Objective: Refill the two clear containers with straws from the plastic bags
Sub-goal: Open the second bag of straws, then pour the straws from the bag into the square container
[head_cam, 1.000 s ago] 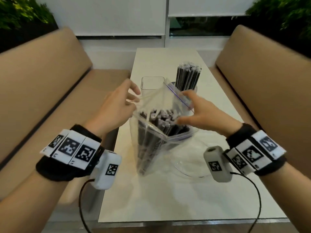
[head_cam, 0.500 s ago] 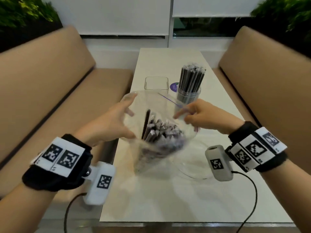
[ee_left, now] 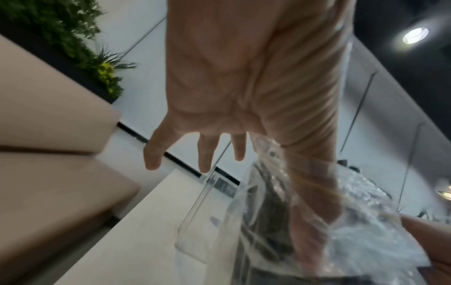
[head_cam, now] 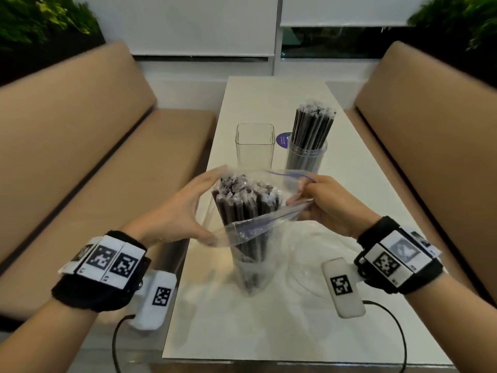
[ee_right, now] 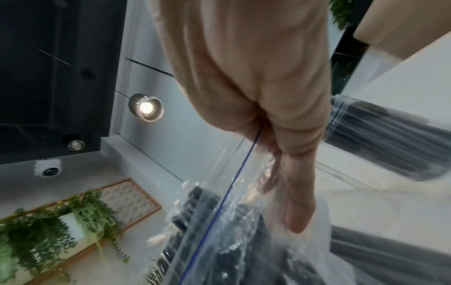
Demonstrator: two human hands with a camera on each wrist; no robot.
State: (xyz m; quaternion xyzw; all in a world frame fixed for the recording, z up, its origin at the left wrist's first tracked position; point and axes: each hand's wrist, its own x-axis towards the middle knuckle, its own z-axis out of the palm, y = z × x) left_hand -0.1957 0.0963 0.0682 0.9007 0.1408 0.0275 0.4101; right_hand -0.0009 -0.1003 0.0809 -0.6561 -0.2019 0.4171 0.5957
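1. The left hand [head_cam: 177, 211] is spread wide, fingers nearly straight; thumb and index frame the bag [head_cam: 252, 227] at its left edge, thumb pressed on the near rim.
2. In the left wrist view the other fingers [ee_left: 203, 154] splay free of the plastic, holding nothing.
3. The right hand [head_cam: 326, 204] is curled, pinching the bag's right rim by the blue zip line [ee_right: 234, 181].
4. The bag stands upright on the table [head_cam: 269, 332], mouth pulled open between the hands, dark straws [head_cam: 242, 208] packed inside.
5. Beyond it, a square container [head_cam: 255, 146] stands empty; a round container [head_cam: 306, 154] to its right is full of straws.
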